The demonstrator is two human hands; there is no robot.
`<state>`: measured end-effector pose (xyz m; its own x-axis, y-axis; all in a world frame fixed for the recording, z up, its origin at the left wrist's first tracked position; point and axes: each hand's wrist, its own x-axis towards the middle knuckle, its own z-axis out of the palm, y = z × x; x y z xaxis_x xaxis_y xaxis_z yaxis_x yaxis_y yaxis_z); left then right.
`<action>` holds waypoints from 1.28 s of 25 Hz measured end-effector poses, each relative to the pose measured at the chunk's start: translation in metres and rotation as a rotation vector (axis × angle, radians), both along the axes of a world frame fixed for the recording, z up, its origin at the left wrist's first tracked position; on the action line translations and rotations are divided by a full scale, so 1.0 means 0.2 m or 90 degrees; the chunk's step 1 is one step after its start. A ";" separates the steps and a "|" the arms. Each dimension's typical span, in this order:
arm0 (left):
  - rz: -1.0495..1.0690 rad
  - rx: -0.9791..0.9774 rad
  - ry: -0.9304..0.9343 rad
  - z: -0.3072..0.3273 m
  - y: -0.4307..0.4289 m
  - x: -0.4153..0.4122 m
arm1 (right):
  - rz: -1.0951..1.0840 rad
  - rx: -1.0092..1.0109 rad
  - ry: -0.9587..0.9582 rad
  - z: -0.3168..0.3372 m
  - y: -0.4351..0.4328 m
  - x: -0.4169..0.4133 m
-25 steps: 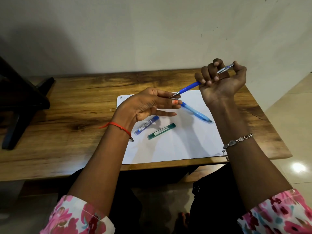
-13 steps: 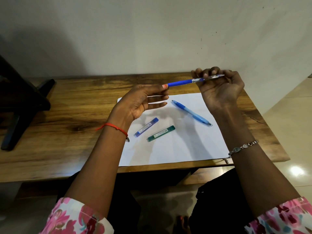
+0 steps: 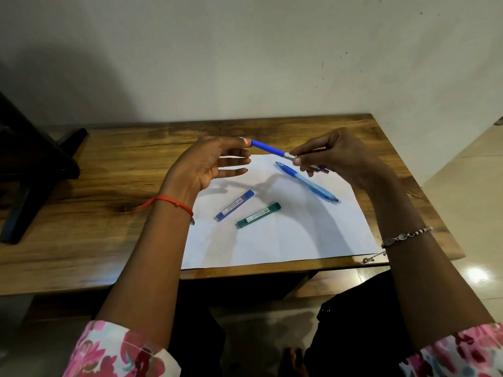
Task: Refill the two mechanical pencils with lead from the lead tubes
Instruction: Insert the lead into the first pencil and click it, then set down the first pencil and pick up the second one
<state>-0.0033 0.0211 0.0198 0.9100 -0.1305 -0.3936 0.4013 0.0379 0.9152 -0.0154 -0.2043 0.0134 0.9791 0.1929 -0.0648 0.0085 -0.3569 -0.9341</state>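
Single head-worn wide-angle cam. Faces forward and down across the bench (image 3: 81, 240) to the wall (image 3: 245, 63) behind. Close range: wearer's forearms (image 3: 152, 254) fill the lower frame, floor (image 3: 476, 186) at right edge.

Both forearms reach forward, hands raised and facing each other. The left hand (image 3: 206, 164) is spread, palm turned inward, fingers straight, its uppermost fingertip touching one end of a blue mechanical pencil (image 3: 268, 148). The right hand (image 3: 337, 156) pinches the pencil's other end, fingers curled.

Labels on lead tubes (image 3: 234, 205) illegible
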 end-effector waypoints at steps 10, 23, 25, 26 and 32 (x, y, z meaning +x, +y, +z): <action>-0.020 0.276 0.059 -0.04 0.00 0.01 | 0.020 -0.353 -0.034 -0.05 0.11 -0.02; -0.010 0.354 0.056 -0.04 -0.01 0.01 | 0.013 -0.348 -0.043 -0.07 0.09 0.00; -0.011 0.352 0.051 -0.05 -0.01 0.02 | -0.015 -0.330 -0.063 -0.05 0.05 0.01; -0.011 0.351 0.048 -0.05 -0.01 0.02 | -0.024 -0.331 -0.066 -0.05 0.04 0.02; -0.001 0.352 0.027 -0.06 -0.01 0.02 | -0.048 -0.400 -0.037 -0.08 0.01 0.03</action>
<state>0.0002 0.0182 0.0078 0.8920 0.1043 -0.4399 0.4376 -0.4440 0.7819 -0.0089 -0.2031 -0.0030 0.9938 0.0653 -0.0897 0.0059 -0.8384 -0.5450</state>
